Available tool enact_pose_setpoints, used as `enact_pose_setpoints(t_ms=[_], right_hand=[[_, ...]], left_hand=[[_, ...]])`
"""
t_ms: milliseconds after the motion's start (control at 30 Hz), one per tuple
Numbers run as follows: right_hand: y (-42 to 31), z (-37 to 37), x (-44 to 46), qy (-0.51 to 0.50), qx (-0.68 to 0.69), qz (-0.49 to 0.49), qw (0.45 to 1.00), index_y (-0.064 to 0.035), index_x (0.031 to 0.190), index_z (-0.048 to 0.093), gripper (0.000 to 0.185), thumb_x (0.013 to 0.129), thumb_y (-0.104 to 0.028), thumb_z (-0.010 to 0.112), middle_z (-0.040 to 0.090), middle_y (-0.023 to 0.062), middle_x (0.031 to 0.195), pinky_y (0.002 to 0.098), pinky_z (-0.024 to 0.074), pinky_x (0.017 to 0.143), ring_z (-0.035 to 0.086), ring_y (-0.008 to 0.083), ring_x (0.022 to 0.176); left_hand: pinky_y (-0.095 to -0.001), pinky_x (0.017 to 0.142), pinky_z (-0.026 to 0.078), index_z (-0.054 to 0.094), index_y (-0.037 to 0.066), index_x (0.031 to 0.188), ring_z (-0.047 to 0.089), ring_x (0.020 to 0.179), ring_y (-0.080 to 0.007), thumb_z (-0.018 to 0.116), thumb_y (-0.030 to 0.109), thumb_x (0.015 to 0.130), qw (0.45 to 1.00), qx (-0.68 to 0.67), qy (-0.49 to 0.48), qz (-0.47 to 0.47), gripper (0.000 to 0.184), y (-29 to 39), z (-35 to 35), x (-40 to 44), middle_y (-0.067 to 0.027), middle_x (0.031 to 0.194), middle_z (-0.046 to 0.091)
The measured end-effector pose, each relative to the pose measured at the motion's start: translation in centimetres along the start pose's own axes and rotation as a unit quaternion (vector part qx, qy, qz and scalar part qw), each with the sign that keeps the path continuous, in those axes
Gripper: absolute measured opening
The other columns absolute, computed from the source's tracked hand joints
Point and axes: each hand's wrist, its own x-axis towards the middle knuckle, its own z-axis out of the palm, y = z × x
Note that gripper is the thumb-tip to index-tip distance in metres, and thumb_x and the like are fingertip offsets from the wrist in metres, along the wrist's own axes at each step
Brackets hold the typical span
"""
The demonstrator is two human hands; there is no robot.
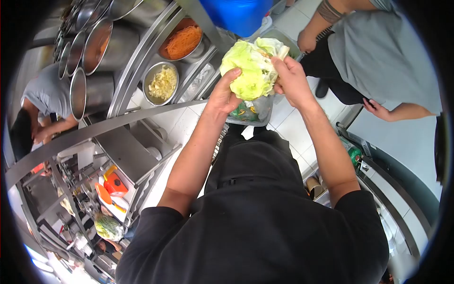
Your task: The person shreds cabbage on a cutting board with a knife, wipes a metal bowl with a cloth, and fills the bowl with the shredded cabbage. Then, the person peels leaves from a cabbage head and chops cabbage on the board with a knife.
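A pale green head of lettuce (pixel 246 64) is held up between my two hands above a bin. My left hand (pixel 224 94) grips its lower left side, with the thumb lying on the leaves. On the other side my right hand (pixel 292 80) has its fingers closed on the lettuce near a whitish stem end. Below them, the bin (pixel 270 116) has a clear liner and holds scraps of green and yellow. Parts of the bin are hidden by the lettuce and my hands.
A metal bowl of shredded carrot (pixel 184 42) and another of chopped pale vegetable (pixel 161 83) sit on the steel rack to the left. Several pots (pixel 97 92) fill the upper left. A blue container (pixel 236 16) stands ahead. Another person (pixel 378 52) in grey is close on the right.
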Motion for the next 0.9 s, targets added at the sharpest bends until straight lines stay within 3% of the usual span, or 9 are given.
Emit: enact_pose_setpoints(t_ms=[500,633,800,900], right_hand=[[-0.6,1.6,-0.4,-0.071,0.023,0.035,0.997,-0.0051,0.120,0.065,0.026,0.112,-0.027,0.055,0.059,-0.0045,0.080,0.0206,0.0319,0.046,0.042,0.0007,0.057],[0.4,1.0,0.2,-0.067,0.058,0.052,0.995,-0.0029,0.121,0.066,0.026,0.110,-0.025,0.056,0.066,-0.0011,0.083,0.0228,0.0377,0.047,0.048,0.0018,0.057],[-1.4,3.7,-1.0,-0.002,0.158,0.077,0.984,-0.0023,0.123,0.065,0.027,0.110,-0.024,0.057,0.072,0.0047,0.095,0.0250,0.0475,0.048,0.066,0.0085,0.066],[-0.8,2.0,-1.0,-0.083,0.170,0.074,0.979,-0.0010,0.126,0.065,0.031,0.110,-0.025,0.056,0.074,0.0071,0.104,0.0266,0.0507,0.046,0.068,0.0115,0.067]], left_hand=[[-0.0473,0.114,0.052,0.046,0.000,0.153,0.064,0.132,-0.0308,0.077,0.033,0.094,0.998,-0.058,-0.002,-0.017,0.075,1.0,-3.7,-1.9,-0.0169,0.146,0.063],[-0.0581,0.106,0.056,0.045,0.003,0.155,0.064,0.131,-0.0350,0.076,0.037,0.092,0.997,-0.074,-0.013,-0.021,0.078,1.1,-4.3,-2.4,-0.0176,0.147,0.061],[-0.0623,0.101,0.058,0.044,0.003,0.156,0.064,0.130,-0.0375,0.076,0.038,0.090,0.998,-0.066,-0.007,-0.010,0.081,1.2,-4.4,-3.0,-0.0180,0.147,0.060],[-0.0604,0.103,0.057,0.044,0.003,0.156,0.063,0.130,-0.0372,0.076,0.039,0.088,0.997,-0.075,-0.033,-0.009,0.083,1.4,-5.0,-3.3,-0.0180,0.147,0.060]])
